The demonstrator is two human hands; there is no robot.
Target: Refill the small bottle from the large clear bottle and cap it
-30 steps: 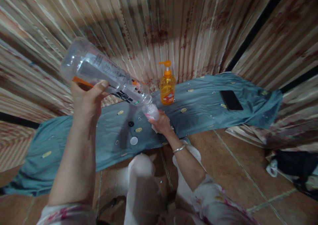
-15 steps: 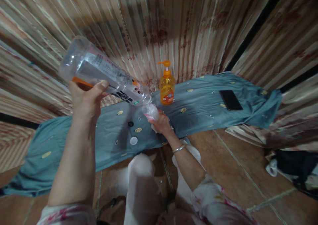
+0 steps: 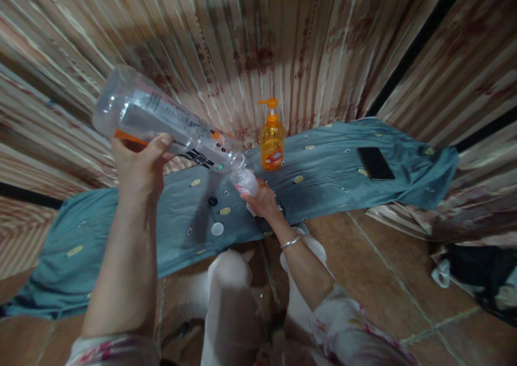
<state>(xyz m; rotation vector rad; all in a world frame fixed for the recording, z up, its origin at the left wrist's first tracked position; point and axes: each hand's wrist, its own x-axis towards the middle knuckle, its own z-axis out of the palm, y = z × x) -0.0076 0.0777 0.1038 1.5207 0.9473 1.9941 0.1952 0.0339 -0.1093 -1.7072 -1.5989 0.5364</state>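
My left hand (image 3: 139, 166) grips a large clear plastic bottle (image 3: 161, 119) with a printed label, tipped with its open mouth down to the right. The mouth meets the top of a small clear bottle (image 3: 245, 181) with a pink label. My right hand (image 3: 263, 200) holds that small bottle upright on the blue-grey cloth (image 3: 323, 166). An orange pump bottle (image 3: 272, 139) stands just behind the small one. A white cap (image 3: 217, 228) and a small black cap (image 3: 212, 201) lie on the cloth left of my right hand.
A black phone (image 3: 375, 163) lies on the cloth at the right. Striped bedding (image 3: 283, 37) rises behind. Brown floor tiles (image 3: 375, 290) spread below, with dark clothing (image 3: 480, 274) at the far right. My knees (image 3: 230, 280) are under my arms.
The large bottle's raised base has dropped slightly and my left hand has shifted a little with it. The small bottle and my right hand stay in place.
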